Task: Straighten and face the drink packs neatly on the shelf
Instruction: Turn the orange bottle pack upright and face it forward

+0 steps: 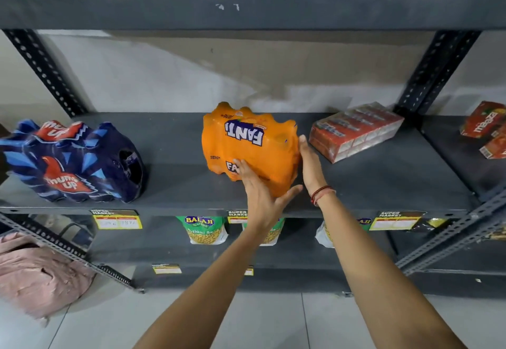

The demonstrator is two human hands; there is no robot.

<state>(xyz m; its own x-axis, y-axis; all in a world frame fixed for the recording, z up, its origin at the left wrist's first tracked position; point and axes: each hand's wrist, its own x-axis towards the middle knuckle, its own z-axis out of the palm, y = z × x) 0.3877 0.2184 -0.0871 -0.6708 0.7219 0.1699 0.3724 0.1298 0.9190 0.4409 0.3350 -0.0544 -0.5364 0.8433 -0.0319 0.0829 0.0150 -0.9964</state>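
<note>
An orange Fanta pack (246,143) lies skewed in the middle of the grey shelf (369,184), its label upside down. My left hand (260,192) presses flat on the pack's front face, thumb spread under its right corner. My right hand (309,165) lies flat against the pack's right side, fingers straight. Both hands hold the pack between them. A dark blue Thums Up pack (76,162) sits at the shelf's left, turned at an angle. A red carton pack (356,132) lies askew at the right rear.
Red Maaza cartons (487,129) rest on the neighbouring shelf at far right. Balaji snack bags (205,229) stand on the shelf below, behind yellow price tags (117,220). A pink cloth (35,272) lies at lower left. Perforated uprights frame the bay.
</note>
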